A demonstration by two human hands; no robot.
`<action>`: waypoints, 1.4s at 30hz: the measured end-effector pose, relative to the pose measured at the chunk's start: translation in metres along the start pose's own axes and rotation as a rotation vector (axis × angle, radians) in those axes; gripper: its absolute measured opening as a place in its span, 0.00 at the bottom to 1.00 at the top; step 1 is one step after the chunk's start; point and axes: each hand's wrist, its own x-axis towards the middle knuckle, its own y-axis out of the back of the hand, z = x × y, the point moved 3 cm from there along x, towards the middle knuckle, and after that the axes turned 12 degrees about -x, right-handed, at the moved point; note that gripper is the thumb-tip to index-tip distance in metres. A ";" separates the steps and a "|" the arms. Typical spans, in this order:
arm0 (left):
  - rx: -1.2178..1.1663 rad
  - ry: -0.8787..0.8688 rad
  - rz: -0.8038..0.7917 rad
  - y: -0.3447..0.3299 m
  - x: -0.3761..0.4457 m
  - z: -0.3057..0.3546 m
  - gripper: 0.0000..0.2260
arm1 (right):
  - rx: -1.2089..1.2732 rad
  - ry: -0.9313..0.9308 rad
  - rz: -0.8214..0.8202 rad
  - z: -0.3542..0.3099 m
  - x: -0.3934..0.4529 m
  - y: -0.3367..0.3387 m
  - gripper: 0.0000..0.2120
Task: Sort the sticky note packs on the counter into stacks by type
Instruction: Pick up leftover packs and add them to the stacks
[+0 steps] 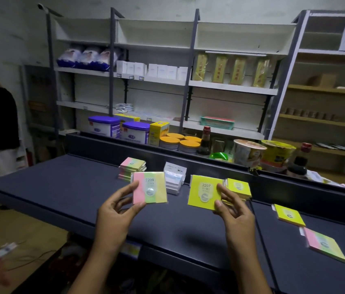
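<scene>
Head view: the left hand (117,209) pinches a pink, green and yellow sticky note pack (150,187) labelled 2209, held above the dark counter (61,187). The right hand (234,211) pinches a plain yellow pack (204,193) labelled 2207, just beside a yellow stack (239,187). The small print is unreadable.

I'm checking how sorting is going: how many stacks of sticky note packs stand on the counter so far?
3, along the counter's back edge: a pink-green-yellow stack on the left, a white stack in the middle, and a yellow stack on the right, partly hidden behind the right hand.
</scene>
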 end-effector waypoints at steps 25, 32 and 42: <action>0.375 0.089 -0.183 0.076 0.252 -0.088 0.20 | -0.044 0.028 0.057 0.020 0.116 -0.156 0.17; 0.628 0.111 -0.309 0.094 0.272 -0.111 0.17 | -0.088 0.026 0.109 0.017 0.120 -0.162 0.18; 1.030 0.000 -0.374 0.083 0.266 -0.105 0.18 | -0.125 -0.002 0.137 0.022 0.119 -0.154 0.18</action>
